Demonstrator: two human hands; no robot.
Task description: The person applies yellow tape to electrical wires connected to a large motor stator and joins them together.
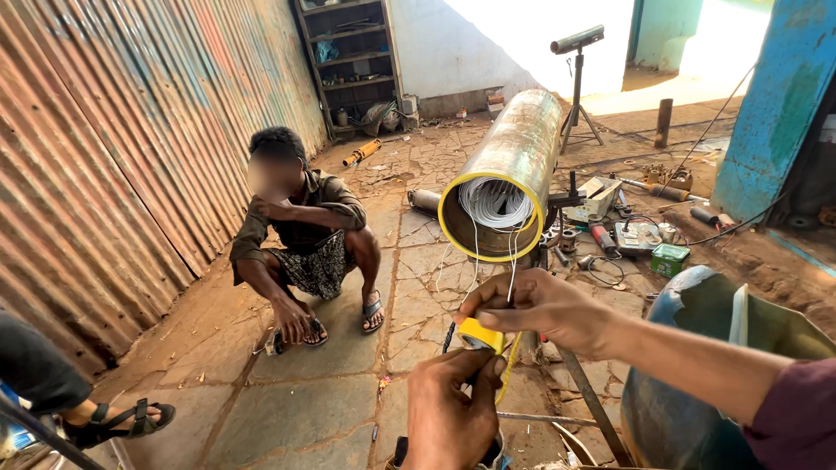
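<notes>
My left hand (448,409) grips a roll of yellow tape (482,336) at the bottom centre, with a strip of tape hanging from it. My right hand (544,306) reaches in from the right and pinches thin white wires (475,252) just above the roll. The wires run up into a long metal tube (514,165) with a yellow rim, where a bundle of white wire (496,202) fills the open end. The tube lies level, pointing toward me.
A person (300,235) squats on the stone floor at the left, beside a corrugated metal wall (122,148). Another person's sandalled foot (117,422) shows at bottom left. Tools and a green box (670,258) lie right of the tube. A blue drum (697,365) stands at lower right.
</notes>
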